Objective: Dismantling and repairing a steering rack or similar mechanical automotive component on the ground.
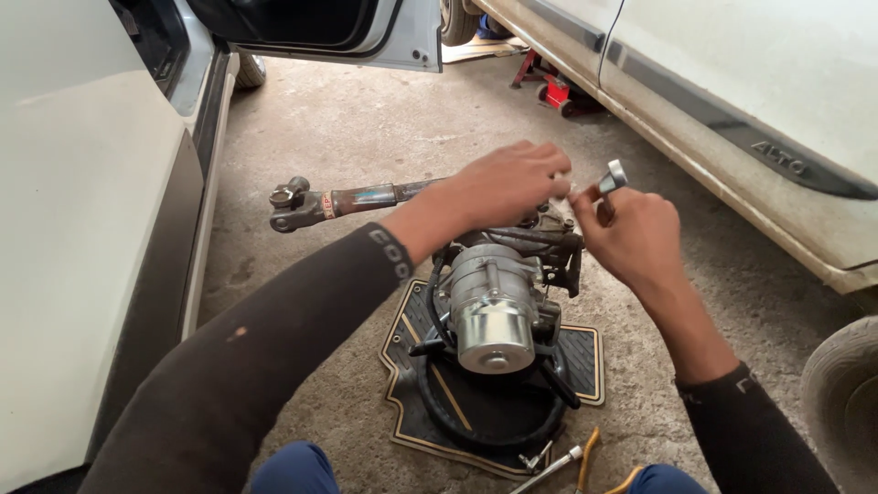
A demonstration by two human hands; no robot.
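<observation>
A steering column assembly with a silver cylindrical motor (494, 306) lies on a black car floor mat (585, 352). Its long shaft with a yoke end (297, 206) stretches left over the concrete. My left hand (508, 187) hovers above the assembly's far end, fingers pinched on something small and pale. My right hand (631, 233) is closed around a metal wrench (611, 178), whose head sticks up between the two hands. Both arms wear dark long sleeves.
A white car body (82, 238) stands at the left with an open door (366, 32) above. Another white car (741, 91) runs along the right, its tyre (846, 393) near me. A red jack (553, 87) sits beneath it. Loose tools (553, 462) lie by the mat's near edge.
</observation>
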